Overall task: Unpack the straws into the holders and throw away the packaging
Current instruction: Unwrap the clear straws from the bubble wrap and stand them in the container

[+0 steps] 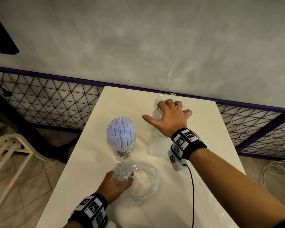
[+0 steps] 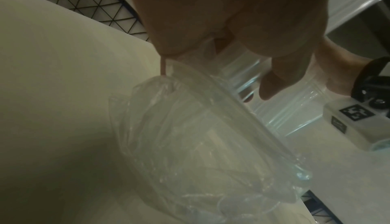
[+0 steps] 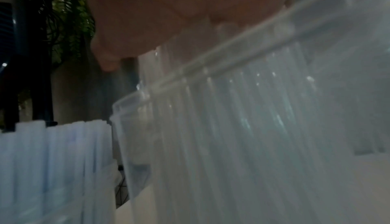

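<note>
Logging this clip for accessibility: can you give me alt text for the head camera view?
The right hand reaches across a white table, fingers curled on a clear pack of straws. The left hand grips a crumpled clear wrapper nearer the camera; a holder full of pale straws stands between them.

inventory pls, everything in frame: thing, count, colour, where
straw holder: 1, clear with coloured label, table centre-left
straws: many, pale blue-white, upright in the holder
pack of straws: 1, clear wrap over white straws, lying far right on the table
empty packaging: 1 as far as visible, clear and crumpled, near side of the holder
table: 1, white
chair: 1, cream, floor left
mesh fence: black wire, dark blue frame, behind the table
cables: white, floor right
wristbands: 2, black with markers
left hand: grips the empty packaging
right hand: rests on the pack, fingers bent, grip unclear
</note>
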`<state>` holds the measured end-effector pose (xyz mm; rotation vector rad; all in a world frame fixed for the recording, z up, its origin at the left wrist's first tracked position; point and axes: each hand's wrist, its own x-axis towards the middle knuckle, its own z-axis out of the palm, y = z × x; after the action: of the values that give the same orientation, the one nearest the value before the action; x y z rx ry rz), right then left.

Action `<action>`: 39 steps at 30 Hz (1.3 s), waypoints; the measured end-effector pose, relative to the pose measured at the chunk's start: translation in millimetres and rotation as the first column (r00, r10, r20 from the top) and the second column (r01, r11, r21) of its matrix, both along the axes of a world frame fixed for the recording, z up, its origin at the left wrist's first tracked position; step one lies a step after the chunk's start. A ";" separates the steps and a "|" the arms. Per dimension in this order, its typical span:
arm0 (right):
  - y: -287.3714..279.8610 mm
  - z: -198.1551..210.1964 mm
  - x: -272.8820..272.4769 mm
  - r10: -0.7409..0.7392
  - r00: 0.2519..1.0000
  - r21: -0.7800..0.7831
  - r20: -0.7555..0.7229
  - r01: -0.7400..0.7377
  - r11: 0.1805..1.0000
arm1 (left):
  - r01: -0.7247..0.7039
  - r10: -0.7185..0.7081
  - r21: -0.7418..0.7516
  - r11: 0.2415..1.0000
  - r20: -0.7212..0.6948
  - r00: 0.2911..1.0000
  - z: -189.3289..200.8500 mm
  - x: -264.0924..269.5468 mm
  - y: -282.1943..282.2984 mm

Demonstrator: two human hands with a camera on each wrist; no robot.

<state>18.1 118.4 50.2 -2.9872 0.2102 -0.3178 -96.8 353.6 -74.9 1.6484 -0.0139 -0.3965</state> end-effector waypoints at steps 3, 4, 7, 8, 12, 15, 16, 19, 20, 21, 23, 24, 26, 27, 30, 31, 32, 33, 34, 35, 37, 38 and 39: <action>-11.1 3.4 -3.1 0.146 0.989 0.065 -0.039 -0.143 0.988 | 0.000 0.000 0.007 1.000 0.002 1.000 -1.8 -0.2 0.4; -16.4 3.1 -4.5 0.203 0.978 0.064 -0.045 -0.200 0.978 | -0.002 0.002 0.007 1.000 0.003 1.000 -1.9 -0.2 0.2; -30.3 -1.1 -9.6 0.319 0.948 -0.040 -0.008 -0.319 0.947 | -0.004 0.004 -0.002 1.000 0.000 1.000 -3.1 -0.3 -0.9; -33.6 -3.5 -9.9 0.330 0.944 -0.063 0.017 -0.329 0.942 | -0.001 0.001 -0.001 1.000 -0.003 1.000 -2.7 -0.1 -1.0; -35.7 -16.1 -9.7 0.294 0.950 -0.074 0.101 -0.288 0.955 | 0.014 -0.014 -0.002 1.000 0.020 1.000 1.1 -1.1 -1.2; -30.0 -23.1 -11.4 0.272 0.956 -0.084 0.112 -0.264 0.961 | 0.013 -0.014 0.003 1.000 0.043 0.999 3.2 -1.5 -1.9; -27.0 -23.3 -12.4 0.264 0.959 -0.079 0.102 -0.256 0.963 | 0.009 -0.009 0.001 1.000 0.045 0.999 3.3 -1.2 -1.5; -12.3 -12.3 -21.9 0.210 0.966 -0.022 0.154 -0.209 0.978 | 0.013 -0.012 -0.012 1.000 0.052 0.999 4.3 -1.8 -1.5; -4.1 -4.4 -28.8 0.213 0.951 -0.003 0.224 -0.218 0.976 | 0.019 -0.018 -0.011 1.000 0.056 0.998 4.6 -1.6 -1.7; 5.1 3.4 -36.6 0.250 0.924 0.023 0.290 -0.268 0.963 | 0.027 -0.026 -0.014 1.000 0.062 0.998 6.8 -1.2 -1.7; 23.1 13.4 -54.5 0.426 0.849 0.138 0.313 -0.484 0.864 | 0.045 -0.045 -0.008 0.999 0.053 0.998 10.6 -0.6 -1.6; 31.4 14.9 -64.5 0.526 0.805 0.252 0.273 -0.588 0.769 | 0.066 -0.066 0.000 0.998 0.054 0.996 12.0 0.4 -1.8; 43.8 12.7 -83.3 0.643 0.754 0.530 0.136 -0.604 0.595 | 0.098 -0.099 0.009 0.995 0.079 0.992 13.5 1.9 -0.4; 47.5 7.2 -90.1 0.671 0.739 0.634 0.059 -0.547 0.547 | 0.102 -0.102 0.006 0.995 0.078 0.992 16.2 2.2 -1.3; 57.0 -21.1 -100.9 0.738 0.671 0.759 -0.073 -0.442 0.478 | 0.146 -0.145 -0.015 0.989 0.049 0.988 23.4 2.9 -4.1; 59.5 -31.3 -101.9 0.730 0.677 0.784 -0.092 -0.403 0.473 | 0.169 -0.168 -0.007 0.986 0.054 0.984 26.9 2.4 -4.8; 61.2 -38.2 -102.7 0.703 0.703 0.808 -0.106 -0.352 0.473 | 0.185 -0.185 0.006 0.983 0.058 0.981 26.8 2.8 -5.3; 62.5 -43.0 -102.4 0.667 0.737 0.833 -0.110 -0.298 0.467 | 0.190 -0.191 0.021 0.981 0.056 0.980 28.1 3.5 -5.7; 62.7 -46.3 -101.9 0.636 0.764 0.848 -0.107 -0.263 0.459 | 0.191 -0.192 0.022 0.981 0.060 0.980 26.3 4.4 -5.6; 62.3 -48.2 -101.4 0.619 0.779 0.850 -0.096 -0.259 0.459 | 0.179 -0.181 0.028 0.983 0.059 0.982 23.8 4.9 -4.2; 60.3 -50.1 -101.1 0.621 0.780 0.826 -0.073 -0.302 0.476 | 0.185 -0.191 0.070 0.980 0.081 0.978 24.1 4.4 -3.9; 59.1 -50.2 -101.0 0.626 0.777 0.816 -0.070 -0.317 0.484 | 0.195 -0.203 0.087 0.977 0.084 0.976 23.4 4.2 -4.5; 57.7 -49.9 -101.0 0.630 0.772 0.811 -0.077 -0.319 0.490 | 0.199 -0.207 0.099 0.975 0.080 0.975 24.4 3.7 -5.2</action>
<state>-82.9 176.1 0.2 -2.0588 -0.3985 0.3467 -93.1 348.5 -50.6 1.7601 -0.2369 -0.4844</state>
